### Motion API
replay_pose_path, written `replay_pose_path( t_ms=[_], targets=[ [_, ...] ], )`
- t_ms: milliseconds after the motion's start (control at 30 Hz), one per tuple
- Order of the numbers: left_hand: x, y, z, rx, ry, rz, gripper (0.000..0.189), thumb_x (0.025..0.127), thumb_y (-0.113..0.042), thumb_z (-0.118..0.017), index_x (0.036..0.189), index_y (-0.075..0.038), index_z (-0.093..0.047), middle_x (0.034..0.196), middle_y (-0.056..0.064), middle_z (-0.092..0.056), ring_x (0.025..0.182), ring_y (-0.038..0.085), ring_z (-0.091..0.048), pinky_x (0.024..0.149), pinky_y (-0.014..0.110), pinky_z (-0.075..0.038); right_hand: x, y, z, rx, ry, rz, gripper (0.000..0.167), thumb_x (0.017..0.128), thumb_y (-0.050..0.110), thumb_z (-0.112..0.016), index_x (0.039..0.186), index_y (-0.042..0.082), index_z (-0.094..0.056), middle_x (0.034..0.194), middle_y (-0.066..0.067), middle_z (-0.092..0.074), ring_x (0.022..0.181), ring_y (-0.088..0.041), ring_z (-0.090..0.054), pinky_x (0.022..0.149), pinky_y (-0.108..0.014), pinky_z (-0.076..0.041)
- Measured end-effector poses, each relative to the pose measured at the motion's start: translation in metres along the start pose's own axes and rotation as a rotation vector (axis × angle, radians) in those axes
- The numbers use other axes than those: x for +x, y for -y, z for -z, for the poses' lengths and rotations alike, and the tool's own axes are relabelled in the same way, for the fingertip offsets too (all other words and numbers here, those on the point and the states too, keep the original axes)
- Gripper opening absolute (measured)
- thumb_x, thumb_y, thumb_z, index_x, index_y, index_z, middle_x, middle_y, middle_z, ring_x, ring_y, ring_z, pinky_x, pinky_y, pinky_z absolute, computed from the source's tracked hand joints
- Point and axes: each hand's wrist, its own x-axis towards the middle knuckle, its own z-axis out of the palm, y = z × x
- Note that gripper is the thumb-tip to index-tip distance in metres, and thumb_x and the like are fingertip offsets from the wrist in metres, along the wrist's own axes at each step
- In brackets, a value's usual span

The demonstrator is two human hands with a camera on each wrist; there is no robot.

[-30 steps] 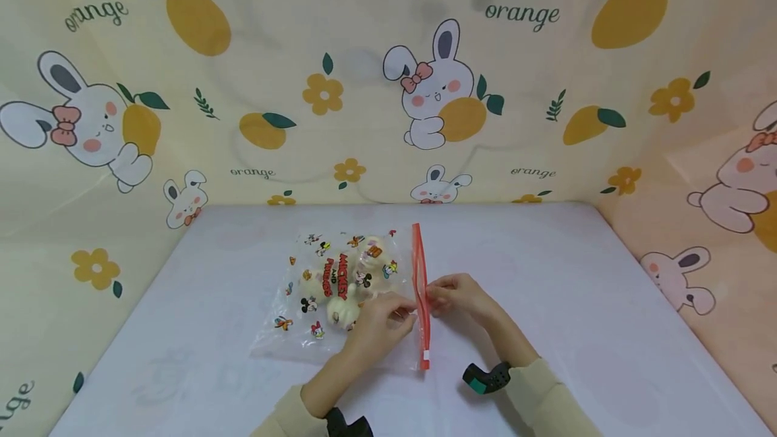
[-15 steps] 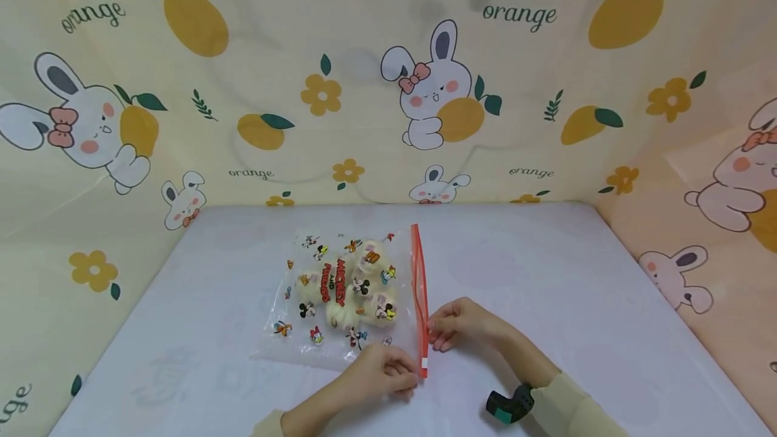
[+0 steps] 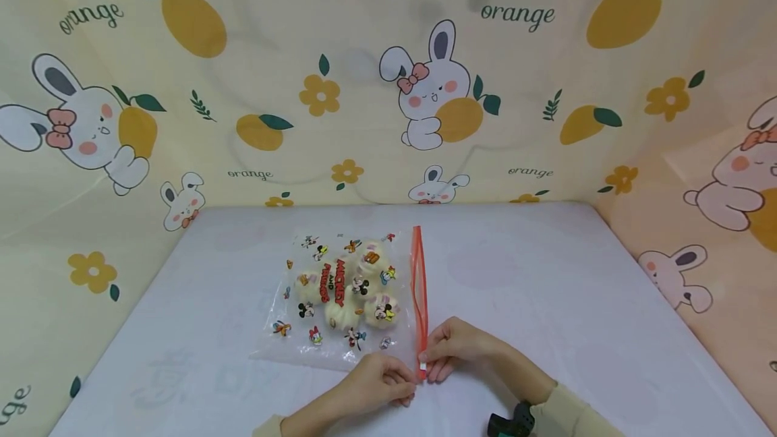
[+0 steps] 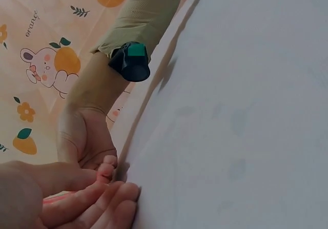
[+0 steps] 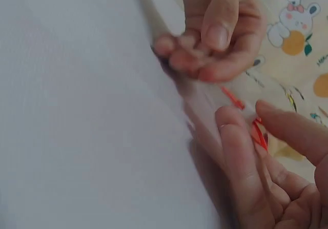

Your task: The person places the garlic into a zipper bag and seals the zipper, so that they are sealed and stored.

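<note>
A clear zip bag printed with cartoon figures and red lettering lies flat on the white table, its red zip strip on the right. Several rounded cream-coloured things show through the plastic. At the strip's near end my right hand pinches the white zip slider between thumb and finger. My left hand sits at the bag's near right corner, fingertips right beside the strip's end. Its thumb and fingers are loosely bent and stand apart in the right wrist view.
The white tabletop extends around the bag on all sides. Behind and beside it hangs a cream cloth with rabbits and oranges. A black wrist camera sits on my right wrist.
Both hands have moved toward me along the zip strip, the left leaving the bag's middle for its near corner. My right hand has come down to the slider. The bag has barely shifted.
</note>
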Motion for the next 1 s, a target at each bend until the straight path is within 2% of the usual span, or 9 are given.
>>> replay_pose_path(
  t_ms=[200,400,600,700,800,933,1000],
  targets=[
    [0.003,0.005,0.008,0.056,-0.053,-0.015,0.013,0.087,-0.005,-0.066,0.090,0.007,-0.070,0.079,0.026,-0.071,0.065,0.005,-0.062,0.057,0.011,-0.049,0.011,0.001,-0.003,0.013,-0.053,0.016,0.016,0.087,0.007,-0.066,0.083,-0.008,-0.065,0.063,0.003,-0.070,0.058,-0.007,-0.069,0.057,-0.022,-0.060],
    [0.011,0.006,0.022,0.090,-0.119,-0.048,0.015,0.088,-0.004,-0.065,0.092,0.009,-0.069,0.079,0.027,-0.070,0.067,0.009,-0.064,0.058,0.014,-0.052,0.024,0.008,-0.001,-0.012,-0.115,0.009,0.022,0.088,0.008,-0.066,0.090,-0.013,-0.065,0.064,0.002,-0.069,0.057,-0.007,-0.068,0.059,-0.023,-0.060],
    [0.019,0.012,0.028,0.066,-0.212,-0.059,0.015,0.088,-0.004,-0.064,0.092,0.010,-0.068,0.079,0.027,-0.070,0.067,0.015,-0.068,0.059,0.019,-0.058,0.040,0.013,0.004,0.026,-0.149,-0.001,0.017,0.090,0.007,-0.064,0.092,-0.010,-0.067,0.063,0.004,-0.069,0.058,-0.006,-0.068,0.060,-0.022,-0.061],
    [0.019,0.012,0.025,-0.028,-0.196,-0.018,0.019,0.089,-0.003,-0.061,0.094,0.015,-0.066,0.083,0.032,-0.069,0.067,0.012,-0.068,0.064,0.023,-0.061,0.043,0.016,0.006,0.029,-0.147,-0.007,0.018,0.090,0.007,-0.064,0.094,-0.010,-0.067,0.063,0.004,-0.069,0.059,-0.006,-0.068,0.061,-0.022,-0.061],
    [0.019,0.011,0.019,-0.187,-0.161,0.066,0.024,0.091,-0.004,-0.059,0.099,0.019,-0.064,0.086,0.032,-0.070,0.068,0.006,-0.068,0.070,0.026,-0.062,0.044,0.018,0.008,0.008,-0.142,-0.008,0.021,0.090,0.008,-0.064,0.096,-0.012,-0.067,0.063,0.004,-0.069,0.058,-0.006,-0.068,0.059,-0.022,-0.060],
    [0.020,0.010,0.011,-0.456,-0.154,0.194,0.031,0.092,-0.009,-0.060,0.110,0.016,-0.062,0.087,0.015,-0.075,0.075,0.007,-0.071,0.078,0.026,-0.062,0.044,0.021,0.009,-0.027,-0.142,0.002,0.025,0.089,0.010,-0.065,0.097,-0.013,-0.067,0.062,0.006,-0.069,0.057,-0.005,-0.067,0.057,-0.019,-0.059],
    [0.019,0.010,0.009,-0.595,-0.145,0.231,0.035,0.094,-0.012,-0.060,0.117,0.014,-0.059,0.088,0.007,-0.075,0.083,0.010,-0.072,0.084,0.027,-0.061,0.044,0.022,0.010,-0.038,-0.143,0.009,0.025,0.089,0.011,-0.066,0.098,-0.013,-0.067,0.061,0.007,-0.068,0.057,-0.004,-0.066,0.056,-0.017,-0.058]
  ],
)
